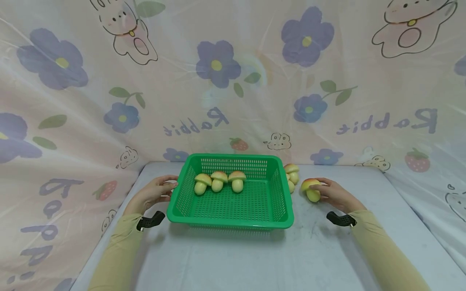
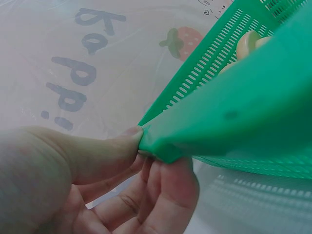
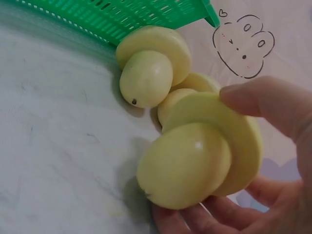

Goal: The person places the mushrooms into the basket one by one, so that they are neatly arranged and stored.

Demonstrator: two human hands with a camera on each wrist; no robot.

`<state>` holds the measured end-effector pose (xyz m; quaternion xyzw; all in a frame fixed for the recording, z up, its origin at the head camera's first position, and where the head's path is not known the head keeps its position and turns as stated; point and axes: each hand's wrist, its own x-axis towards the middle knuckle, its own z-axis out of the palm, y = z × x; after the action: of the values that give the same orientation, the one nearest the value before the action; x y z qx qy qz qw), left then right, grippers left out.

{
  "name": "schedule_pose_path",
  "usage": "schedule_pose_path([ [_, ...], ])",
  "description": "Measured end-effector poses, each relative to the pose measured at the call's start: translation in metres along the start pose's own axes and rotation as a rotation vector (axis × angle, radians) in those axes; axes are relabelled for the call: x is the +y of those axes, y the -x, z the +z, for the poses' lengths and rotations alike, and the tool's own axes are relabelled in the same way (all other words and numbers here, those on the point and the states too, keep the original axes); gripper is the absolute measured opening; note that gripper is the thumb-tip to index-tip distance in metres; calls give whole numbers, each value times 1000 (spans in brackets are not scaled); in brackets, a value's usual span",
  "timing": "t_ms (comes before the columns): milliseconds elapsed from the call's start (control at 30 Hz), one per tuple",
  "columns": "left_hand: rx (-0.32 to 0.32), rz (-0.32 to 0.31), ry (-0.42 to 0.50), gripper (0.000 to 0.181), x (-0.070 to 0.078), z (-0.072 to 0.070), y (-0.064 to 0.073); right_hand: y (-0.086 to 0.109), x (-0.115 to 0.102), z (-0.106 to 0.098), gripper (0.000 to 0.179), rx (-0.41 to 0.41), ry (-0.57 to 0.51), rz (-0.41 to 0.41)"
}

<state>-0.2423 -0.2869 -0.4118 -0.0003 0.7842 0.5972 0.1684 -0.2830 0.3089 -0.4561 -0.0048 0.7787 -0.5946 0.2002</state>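
Observation:
A green plastic basket [image 1: 233, 224] with slotted walls stands in the middle of the table, three toy mushrooms [image 1: 217, 182] lying in its back left part. My left hand [image 1: 154, 193] pinches the basket's left rim [image 2: 163, 146], thumb on top and fingers beneath. To the right of the basket, my right hand [image 1: 335, 195] grips another mushroom [image 3: 187, 161] by its cap, thumb on one side and fingers under the other. Its pale stem points toward the table. Two more mushrooms [image 3: 146, 80] lie between it and the basket's right wall, partly hidden in the head view.
A white cloth covers the table [image 1: 225, 258]. Behind and at the sides hangs a pale curtain [image 1: 255, 101] printed with flowers, rabbits and strawberries. Each wrist wears a black camera mount [image 1: 151, 221].

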Motion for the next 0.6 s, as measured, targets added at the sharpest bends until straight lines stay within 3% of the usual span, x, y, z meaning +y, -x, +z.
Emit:
schedule_pose_path([
  [600, 4, 10, -10, 47, 0, 0, 0, 14, -12, 1, 77, -44, -130, 9],
])
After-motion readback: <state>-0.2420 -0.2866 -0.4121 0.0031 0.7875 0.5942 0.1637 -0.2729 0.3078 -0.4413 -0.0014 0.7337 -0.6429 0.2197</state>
